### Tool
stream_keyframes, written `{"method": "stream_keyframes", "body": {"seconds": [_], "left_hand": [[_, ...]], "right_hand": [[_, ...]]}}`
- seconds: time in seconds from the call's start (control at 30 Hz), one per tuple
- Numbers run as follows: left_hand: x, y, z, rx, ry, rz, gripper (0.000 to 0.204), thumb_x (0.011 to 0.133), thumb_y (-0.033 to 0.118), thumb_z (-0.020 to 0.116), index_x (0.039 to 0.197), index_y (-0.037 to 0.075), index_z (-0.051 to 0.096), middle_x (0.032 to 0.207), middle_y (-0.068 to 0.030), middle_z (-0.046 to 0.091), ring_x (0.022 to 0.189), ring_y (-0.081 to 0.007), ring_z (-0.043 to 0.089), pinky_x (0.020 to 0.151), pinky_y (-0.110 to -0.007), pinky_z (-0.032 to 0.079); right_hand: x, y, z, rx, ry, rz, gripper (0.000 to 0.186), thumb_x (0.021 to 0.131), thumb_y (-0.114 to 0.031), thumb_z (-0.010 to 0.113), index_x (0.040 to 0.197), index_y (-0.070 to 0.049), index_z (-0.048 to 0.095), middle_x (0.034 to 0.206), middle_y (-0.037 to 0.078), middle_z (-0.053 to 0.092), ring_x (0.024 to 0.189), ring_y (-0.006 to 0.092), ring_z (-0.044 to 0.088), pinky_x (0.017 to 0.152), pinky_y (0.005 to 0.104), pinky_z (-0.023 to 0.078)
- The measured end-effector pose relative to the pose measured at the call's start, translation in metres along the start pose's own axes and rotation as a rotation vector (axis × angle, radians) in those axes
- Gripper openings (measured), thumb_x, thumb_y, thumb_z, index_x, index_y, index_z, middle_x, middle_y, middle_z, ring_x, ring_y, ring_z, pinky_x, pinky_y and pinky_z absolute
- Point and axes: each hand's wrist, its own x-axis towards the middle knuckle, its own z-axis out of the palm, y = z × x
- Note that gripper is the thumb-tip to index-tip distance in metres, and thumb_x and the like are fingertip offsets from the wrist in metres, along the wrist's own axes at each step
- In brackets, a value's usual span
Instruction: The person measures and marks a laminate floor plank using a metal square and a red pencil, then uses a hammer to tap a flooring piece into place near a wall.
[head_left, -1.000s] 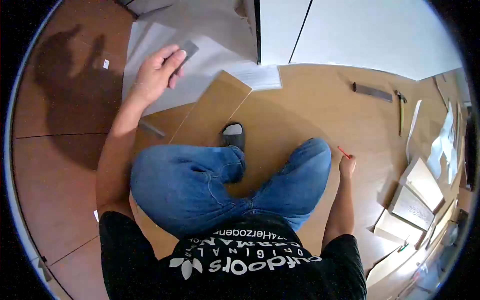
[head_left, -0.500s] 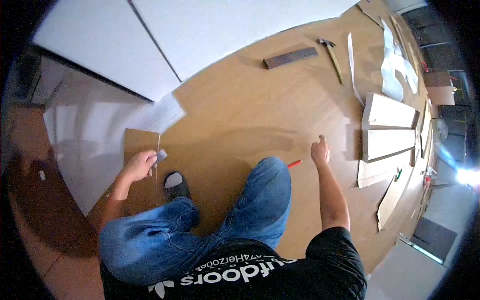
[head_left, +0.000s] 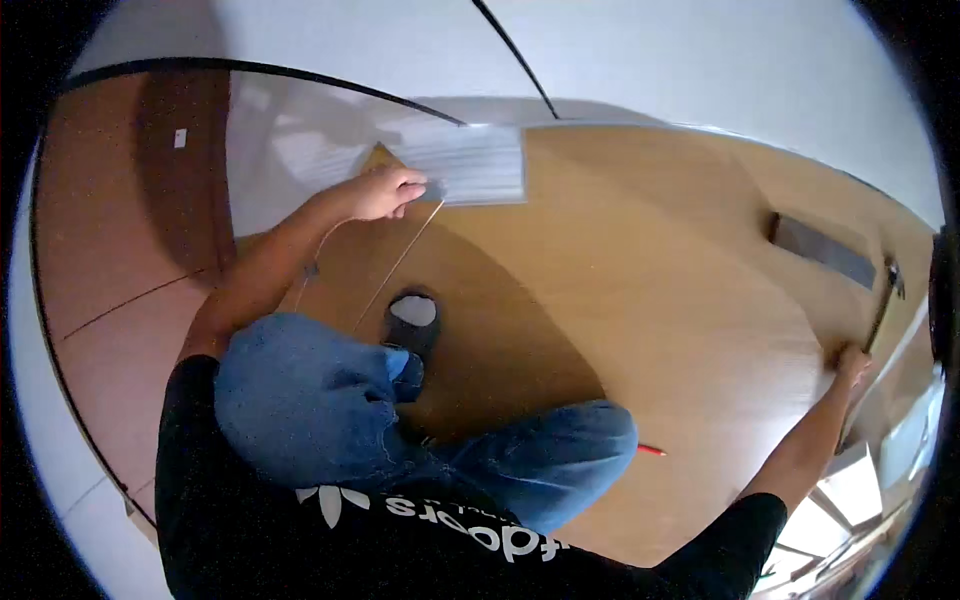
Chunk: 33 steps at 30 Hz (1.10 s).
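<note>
My left hand (head_left: 388, 194) pinches a small grey flat piece (head_left: 435, 188) above the seam between a floor plank and the board beside it. Just beyond it lies a white ribbed foam sheet (head_left: 480, 165). Far to the right, my right hand (head_left: 852, 368) is closed round the lower end of a hammer's handle (head_left: 880, 322). The hammer's dark claw head (head_left: 894, 278) points away from me. Beside that head lies a dark brown rectangular block (head_left: 822, 250).
White panels (head_left: 680, 60) rise along the far side of the wood-look floor (head_left: 600, 250). A red pencil (head_left: 652, 450) lies by my right knee. Pale cut planks (head_left: 855, 485) are stacked at the lower right. Reddish-brown panel flooring (head_left: 100, 210) covers the left.
The view has swung to the right-hand hammer side, with my right arm stretched out and its hand now on the handle. My left hand still holds the grey piece, nearer the foam.
</note>
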Motion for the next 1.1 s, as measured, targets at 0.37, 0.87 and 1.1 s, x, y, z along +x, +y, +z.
{"method": "stream_keyframes", "body": {"seconds": [0.37,0.87,1.1], "left_hand": [[0.054,0.041,-0.033,0.204,-0.040,-0.041,0.038,0.102,0.035,0.072,0.118,0.001,0.070,0.092,-0.0084,0.073,0.069,-0.0138,0.067,0.064,-0.036,0.054],[0.062,0.018,-0.049,0.411,-0.007,0.047,0.056,0.085,0.054,0.083,0.089,0.001,0.071,0.076,-0.0141,0.073,0.066,-0.0259,0.070,0.067,-0.045,0.055],[0.109,-0.003,-0.034,0.427,-0.073,-0.024,0.068,0.087,0.052,0.085,0.113,-0.008,0.068,0.092,-0.0208,0.076,0.066,-0.0260,0.071,0.067,-0.045,0.058]], "right_hand": [[-0.062,-0.022,0.004,-0.216,0.133,-1.062,0.036,0.100,-0.035,0.063,0.095,-0.002,0.076,0.087,0.018,0.074,0.085,0.0344,0.073,0.075,0.0464,0.056],[-0.639,-0.213,-0.272,1.544,-0.571,-0.088,0.044,0.104,-0.018,0.062,0.142,-0.008,0.043,0.082,0.005,0.063,0.053,0.0126,0.056,0.047,0.0267,0.050],[-0.765,-0.361,-0.322,0.783,-0.823,-0.790,0.041,0.109,-0.027,0.057,0.145,-0.010,0.051,0.085,0.011,0.067,0.070,0.0244,0.066,0.063,0.0410,0.054]]}}
